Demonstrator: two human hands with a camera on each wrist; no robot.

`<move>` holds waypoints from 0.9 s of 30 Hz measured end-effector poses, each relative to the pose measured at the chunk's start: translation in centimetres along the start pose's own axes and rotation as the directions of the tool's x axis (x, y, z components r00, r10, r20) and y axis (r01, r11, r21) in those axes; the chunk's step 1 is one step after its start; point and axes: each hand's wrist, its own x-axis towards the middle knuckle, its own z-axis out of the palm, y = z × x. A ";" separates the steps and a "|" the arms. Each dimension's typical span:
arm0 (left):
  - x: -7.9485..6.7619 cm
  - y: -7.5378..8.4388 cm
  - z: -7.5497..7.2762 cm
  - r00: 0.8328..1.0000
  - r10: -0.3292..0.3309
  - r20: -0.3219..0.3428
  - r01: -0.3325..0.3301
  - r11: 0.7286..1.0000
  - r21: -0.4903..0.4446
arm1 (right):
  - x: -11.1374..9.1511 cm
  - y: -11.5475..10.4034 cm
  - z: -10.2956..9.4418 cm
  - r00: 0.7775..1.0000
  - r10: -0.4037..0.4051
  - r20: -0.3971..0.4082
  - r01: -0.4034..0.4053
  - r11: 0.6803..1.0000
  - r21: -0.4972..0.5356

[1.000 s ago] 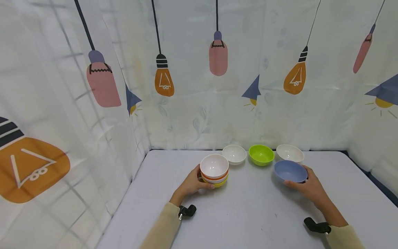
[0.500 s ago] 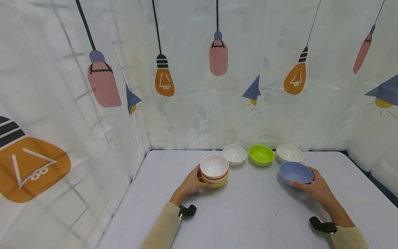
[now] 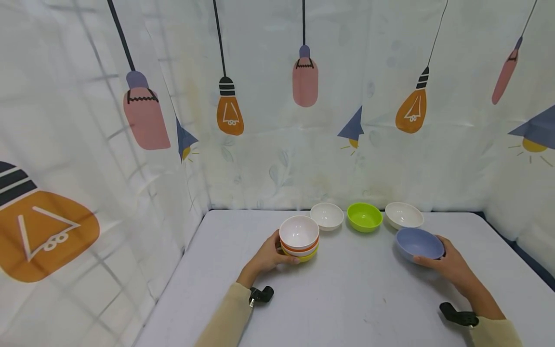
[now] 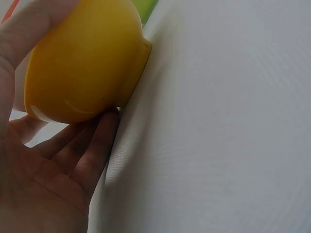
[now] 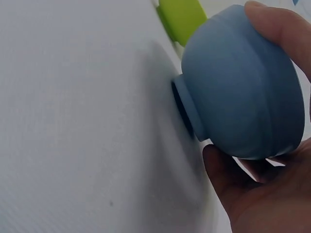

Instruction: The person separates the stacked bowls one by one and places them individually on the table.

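Note:
My left hand point(image 3: 267, 254) grips a stack of bowls, thumb in front and fingers round the far side. A white bowl point(image 3: 299, 231) tops the stack, orange and white rims show below it, and a yellow bowl point(image 4: 87, 63) forms the base. In the left wrist view the yellow bowl's foot is at the table surface. To the right, my right hand point(image 3: 455, 271) holds a blue bowl point(image 3: 419, 244) by its side, between thumb and fingers. The right wrist view shows the blue bowl's foot close to the table with a shadow beside it; contact is hard to tell.
Along the back edge of the white table point(image 3: 338, 299) stand a white bowl point(image 3: 327, 216), a green bowl point(image 3: 364, 217) and another white bowl point(image 3: 404, 215), behind the stack and the blue bowl. A curtain point(image 3: 269, 164) printed with lamps hangs behind the table.
My right hand has moved the blue bowl to the right and a little nearer to me. The left hand and its stack have stayed in place.

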 end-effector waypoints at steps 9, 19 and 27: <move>-0.1 -0.1 0.0 1.000 -0.003 0.001 0.003 1.000 -0.011 | -0.2 0.6 -0.7 0.999 0.006 0.033 -0.006 1.000 0.000; -0.1 0.0 0.0 1.000 0.002 0.000 -0.002 1.000 -0.010 | -0.1 1.0 -1.3 0.999 0.017 0.037 -0.017 1.000 0.001; 0.0 -0.1 0.0 1.000 0.006 -0.003 -0.006 1.000 0.001 | -0.2 1.2 -1.4 0.999 0.022 0.038 -0.023 1.000 0.003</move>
